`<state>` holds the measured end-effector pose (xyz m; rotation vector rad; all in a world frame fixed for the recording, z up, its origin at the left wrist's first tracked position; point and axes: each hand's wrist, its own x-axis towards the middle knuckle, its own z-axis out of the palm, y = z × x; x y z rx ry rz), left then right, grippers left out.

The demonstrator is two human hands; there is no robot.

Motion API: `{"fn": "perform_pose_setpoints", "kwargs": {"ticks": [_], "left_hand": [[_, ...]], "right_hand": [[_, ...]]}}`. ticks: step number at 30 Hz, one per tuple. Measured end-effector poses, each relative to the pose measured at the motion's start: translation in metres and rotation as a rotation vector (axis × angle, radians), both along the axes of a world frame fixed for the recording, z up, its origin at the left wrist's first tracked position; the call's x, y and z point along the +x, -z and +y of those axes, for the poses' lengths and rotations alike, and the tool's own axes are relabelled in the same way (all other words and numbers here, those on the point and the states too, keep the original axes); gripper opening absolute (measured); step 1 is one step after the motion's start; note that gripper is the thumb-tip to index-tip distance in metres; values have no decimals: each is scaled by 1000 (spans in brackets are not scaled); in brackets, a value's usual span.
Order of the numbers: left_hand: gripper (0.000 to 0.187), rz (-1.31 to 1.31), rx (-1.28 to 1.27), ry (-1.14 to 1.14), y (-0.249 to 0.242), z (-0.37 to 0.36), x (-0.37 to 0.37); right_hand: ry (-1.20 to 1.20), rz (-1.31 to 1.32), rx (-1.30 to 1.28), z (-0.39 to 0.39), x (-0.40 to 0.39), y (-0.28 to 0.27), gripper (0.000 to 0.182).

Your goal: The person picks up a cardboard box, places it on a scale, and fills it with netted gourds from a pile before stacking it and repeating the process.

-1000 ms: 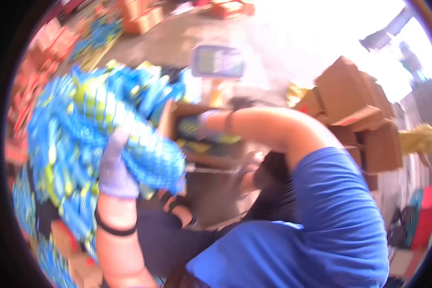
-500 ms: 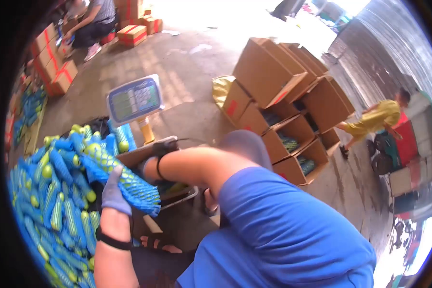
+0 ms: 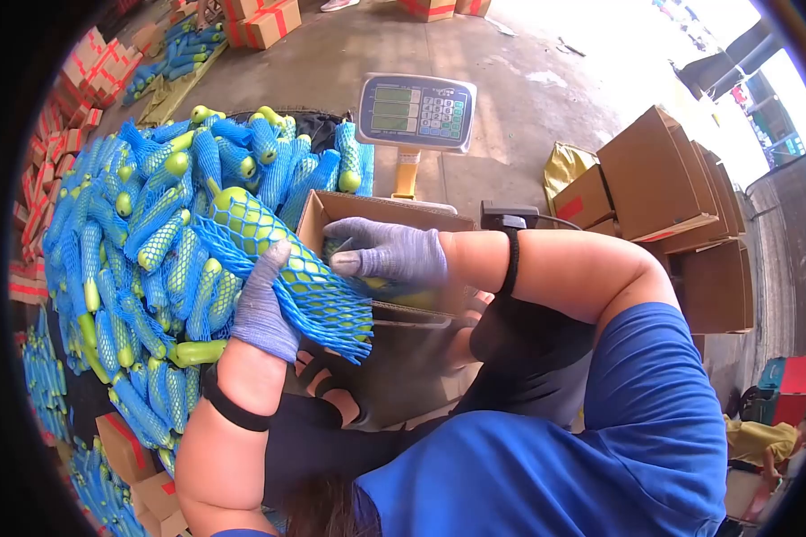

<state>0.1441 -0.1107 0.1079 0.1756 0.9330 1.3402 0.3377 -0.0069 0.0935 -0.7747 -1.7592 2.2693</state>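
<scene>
My left hand (image 3: pixel 267 304), in a grey glove, grips a light green gourd (image 3: pixel 251 224) partly covered by a blue foam net (image 3: pixel 327 313). My right hand (image 3: pixel 387 253), gloved too, is over an open cardboard box (image 3: pixel 425 217); its thumb and fingers are apart and nothing shows between them. Inside the box, some netted gourds are partly hidden by that hand. The box rests on a scale, whose display (image 3: pixel 417 112) stands behind it. On the left lies a large pile of blue-netted green gourds (image 3: pixel 161 242).
Stacked open cardboard boxes (image 3: pixel 658 188) stand at the right, beside a yellow sack (image 3: pixel 567 174). Taped boxes (image 3: pixel 273 22) are at the top left. A person in yellow (image 3: pixel 766 443) is at the far right. My feet are below the scale.
The view has swung right and down, so the scale and box appear more central. My right hand, mostly hidden inside the box before, now shows above it. My left hand still holds the netted gourd.
</scene>
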Motion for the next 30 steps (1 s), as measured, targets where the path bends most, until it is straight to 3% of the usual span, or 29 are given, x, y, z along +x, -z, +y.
{"fn": "perform_pose_setpoints", "kwargs": {"ticks": [2,3,5,6,9,14,17,20,23,27,29,30], "left_hand": [[71,-15,20,46,1,-3,14],[73,-48,25,94,4,-3,16],[73,-53,23,100,3,-5,24],[71,26,85,66,3,-4,28],[69,16,160,31,4,-2,31],[62,44,132,94,6,1,24],[67,148,212,255,31,8,8],[59,116,268,276,25,8,9],[54,37,173,212,13,-2,18],[44,-43,47,166,4,-27,14],[45,125,106,227,-16,-36,-9],[46,289,198,168,-31,-42,-22]], "right_hand": [[-41,74,-211,-7,-8,-8,104],[-46,79,-211,-9,-11,-3,104],[-34,206,-233,-17,-16,11,121],[-69,249,-376,-22,-13,-4,128],[-9,359,-245,-27,-21,4,131],[43,212,-174,-25,-20,-7,92],[54,153,20,-20,-19,17,82],[-7,134,25,-16,-15,3,73],[-146,100,-103,-19,-15,-24,85],[-381,252,114,-38,1,-18,108],[-759,-279,554,-30,12,-82,100],[-865,-243,782,-23,19,-90,95]]}}
